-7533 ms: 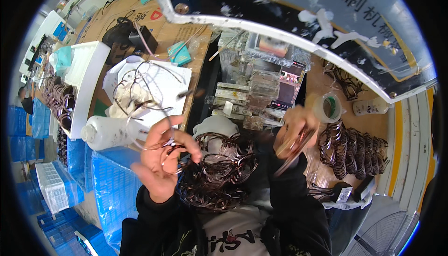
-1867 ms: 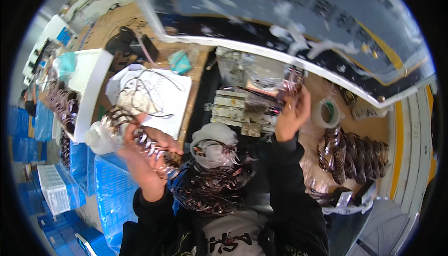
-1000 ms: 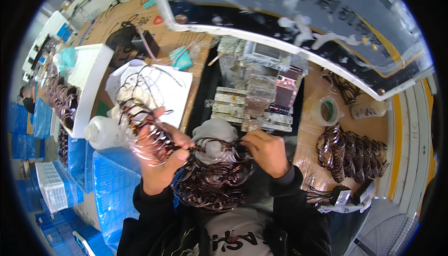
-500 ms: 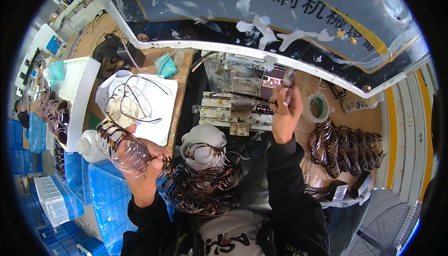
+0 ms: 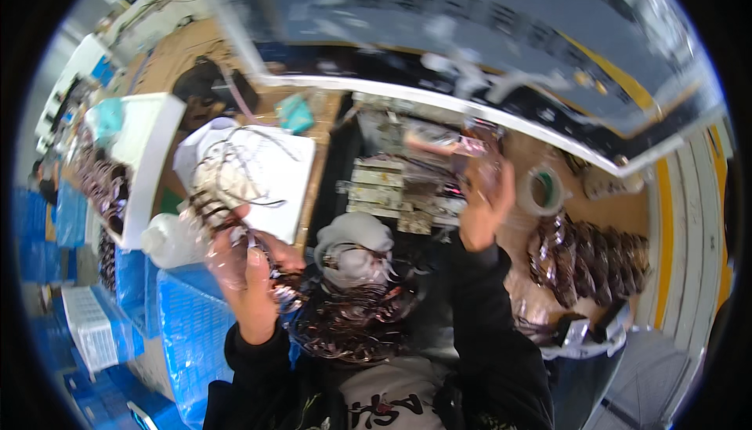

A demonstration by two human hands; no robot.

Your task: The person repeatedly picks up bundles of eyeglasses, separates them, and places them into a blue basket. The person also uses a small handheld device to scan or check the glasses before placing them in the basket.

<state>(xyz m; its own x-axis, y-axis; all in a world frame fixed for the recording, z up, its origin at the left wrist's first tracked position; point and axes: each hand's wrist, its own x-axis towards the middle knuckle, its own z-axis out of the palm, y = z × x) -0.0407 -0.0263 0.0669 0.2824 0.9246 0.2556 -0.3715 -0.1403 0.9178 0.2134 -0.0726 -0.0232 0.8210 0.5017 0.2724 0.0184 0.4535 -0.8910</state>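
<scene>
Half a second on, both hands sit much as they did: the left hand (image 5: 249,272) has drifted slightly toward the middle and keeps its fingers closed around a clear bag of dark coiled wire pieces (image 5: 235,230), held above the blue crate (image 5: 184,328). The right hand (image 5: 487,204) stays stretched out to the stack of small packets (image 5: 392,191); its fingers look curled on a clear packet (image 5: 478,168), though blur hides the pinch. To do this well, the bag's mouth should stay up and the reaching hand should lift one packet only. Below, a heap of dark coils (image 5: 352,316) fills the person's lap, a white tray (image 5: 145,160) sits at left, and bagged coils (image 5: 591,254) lie at right beside a tape roll (image 5: 544,189).
</scene>
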